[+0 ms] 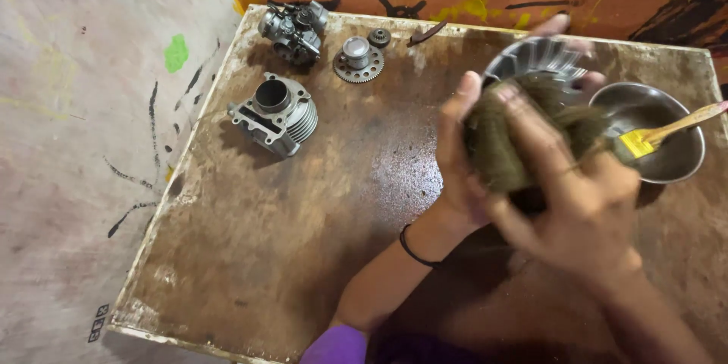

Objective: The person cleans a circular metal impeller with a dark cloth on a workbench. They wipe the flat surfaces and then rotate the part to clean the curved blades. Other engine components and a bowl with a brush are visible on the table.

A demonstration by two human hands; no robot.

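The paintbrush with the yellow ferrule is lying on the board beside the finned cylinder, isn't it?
Not quite. The paintbrush rests in the metal bowl at the right, far from the finned cylinder on the board, as the head view shows.

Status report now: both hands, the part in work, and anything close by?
Left hand holds finned metal disc. Right hand presses fibre wad on it. Steel bowl with brush close beside.

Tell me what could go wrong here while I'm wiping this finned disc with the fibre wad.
The left hand grips the finned metal disc in the air; if it slips, it may strike the steel bowl just beneath. The right hand rubs the fibre wad near the brush leaning in that bowl, so a wide stroke could tip it out.
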